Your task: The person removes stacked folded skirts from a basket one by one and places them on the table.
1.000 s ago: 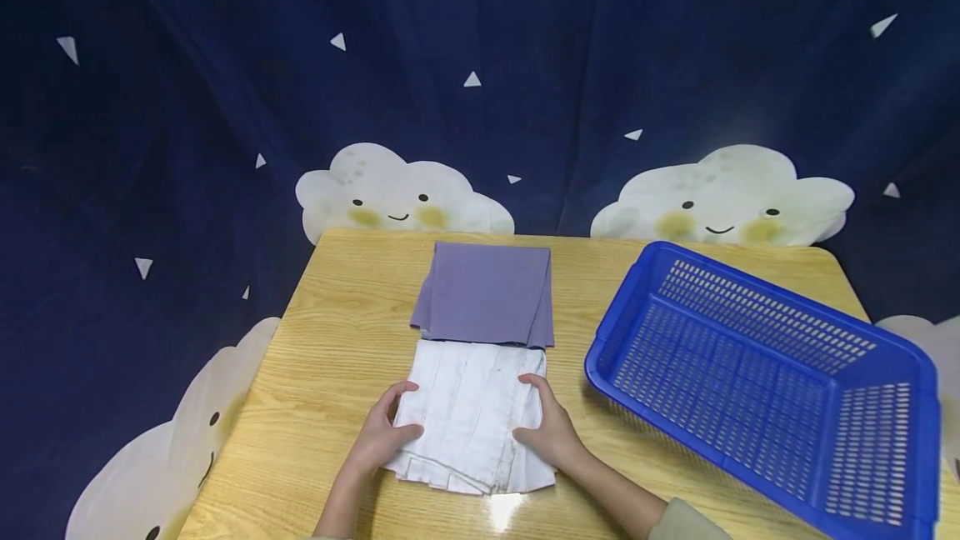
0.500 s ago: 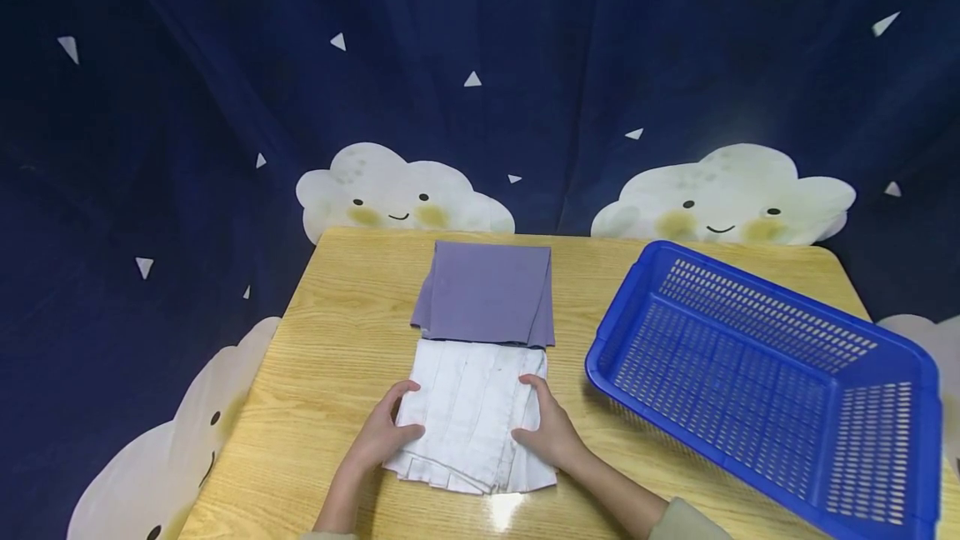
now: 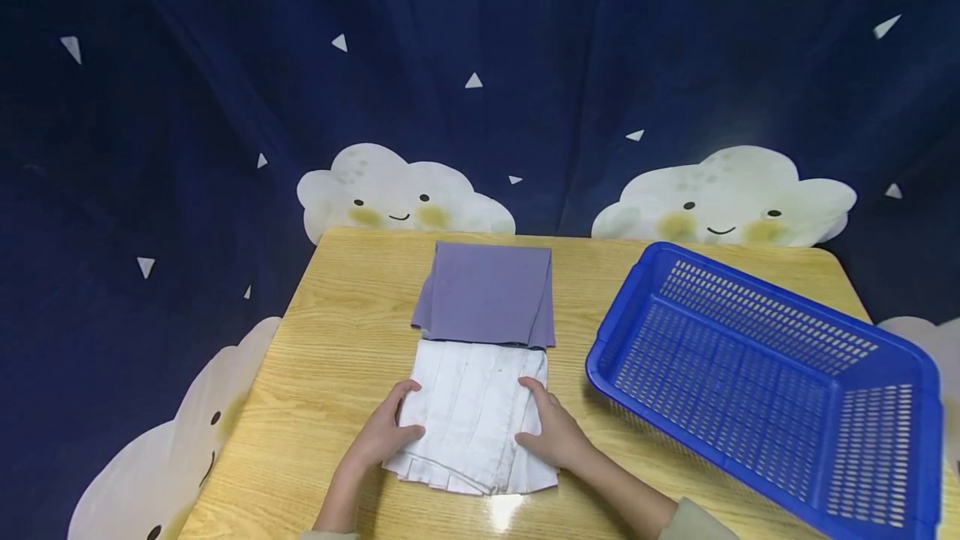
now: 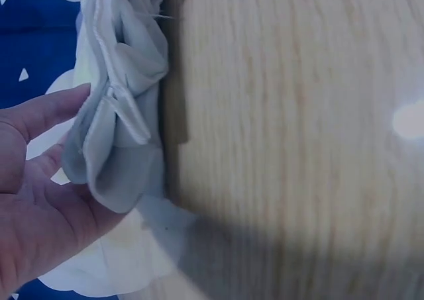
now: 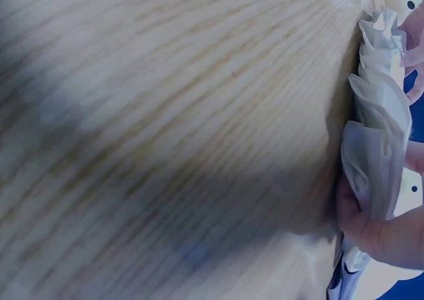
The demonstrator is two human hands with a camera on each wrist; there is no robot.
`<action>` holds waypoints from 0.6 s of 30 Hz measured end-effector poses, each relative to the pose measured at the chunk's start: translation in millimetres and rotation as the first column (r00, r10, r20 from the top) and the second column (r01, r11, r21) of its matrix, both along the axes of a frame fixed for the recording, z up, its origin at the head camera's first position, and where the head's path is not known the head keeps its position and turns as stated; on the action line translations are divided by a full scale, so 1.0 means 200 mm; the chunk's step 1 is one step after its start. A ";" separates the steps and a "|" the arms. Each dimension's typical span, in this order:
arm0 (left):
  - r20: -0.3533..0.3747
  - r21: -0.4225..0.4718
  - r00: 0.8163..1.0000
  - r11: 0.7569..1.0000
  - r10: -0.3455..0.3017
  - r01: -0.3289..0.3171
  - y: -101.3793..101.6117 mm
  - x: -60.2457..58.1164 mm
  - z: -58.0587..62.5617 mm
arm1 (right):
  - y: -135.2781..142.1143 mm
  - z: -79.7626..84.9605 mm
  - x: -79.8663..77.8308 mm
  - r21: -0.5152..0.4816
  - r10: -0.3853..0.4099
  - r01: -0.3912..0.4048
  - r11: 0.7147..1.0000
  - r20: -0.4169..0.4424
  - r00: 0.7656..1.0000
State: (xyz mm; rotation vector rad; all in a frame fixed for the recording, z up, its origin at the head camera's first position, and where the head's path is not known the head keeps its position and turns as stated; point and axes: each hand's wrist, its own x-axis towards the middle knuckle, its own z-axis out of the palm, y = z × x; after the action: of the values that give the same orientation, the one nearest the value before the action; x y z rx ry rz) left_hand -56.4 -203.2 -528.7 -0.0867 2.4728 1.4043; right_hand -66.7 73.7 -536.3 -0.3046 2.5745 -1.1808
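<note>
A folded white garment point(image 3: 472, 415) lies flat near the table's front, its lower edge fanned into several layers. My left hand point(image 3: 381, 433) grips its left side, thumb on top and the other fingers mostly hidden at the edge. On the opposite side my right hand point(image 3: 558, 433) holds it the same way. In the left wrist view the stacked folds of the white garment point(image 4: 129, 161) rest against the fingers. The right wrist view has the right hand point(image 5: 391, 237) with a finger curled beneath the layers. Just beyond, a folded purple garment point(image 3: 487, 290) borders the white one.
A blue perforated plastic basket point(image 3: 720, 390) stands at the right, angled across the wooden table point(image 3: 337, 315). Behind the table hangs a dark blue curtain point(image 3: 450, 15) printed with smiling clouds and white triangles.
My right hand and forearm have shifted slightly to the right. The left hand, both garments and the basket look the same.
</note>
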 end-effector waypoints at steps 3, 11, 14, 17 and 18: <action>-0.019 -0.029 1.000 0.999 -0.015 0.014 0.01 0.00 0.01 | 0.01 0.02 0.00 0.055 0.028 -0.029 0.998 0.014 1.000; -0.029 -0.102 1.000 0.995 -0.007 0.004 0.02 0.00 0.03 | 0.04 0.11 0.00 0.203 0.104 -0.100 0.974 -0.013 0.994; -0.050 -0.116 0.999 0.993 0.003 -0.009 0.02 0.00 0.04 | 0.06 0.14 -0.01 0.259 0.134 -0.119 0.958 -0.041 0.990; -0.081 -0.138 0.997 0.990 0.016 -0.027 0.02 -0.01 0.05 | 0.07 0.17 -0.01 0.293 0.159 -0.134 0.947 -0.063 0.985; -0.086 -0.143 0.996 0.989 0.019 -0.032 0.03 -0.01 0.05 | 0.08 0.19 -0.01 0.298 0.164 -0.137 0.945 -0.068 0.984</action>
State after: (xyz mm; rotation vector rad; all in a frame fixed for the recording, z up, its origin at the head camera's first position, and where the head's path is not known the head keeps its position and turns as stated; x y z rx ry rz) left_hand -57.7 -198.1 -519.0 -0.0917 2.6505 1.2612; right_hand -68.8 89.8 -499.1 -0.4884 2.7007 -0.7353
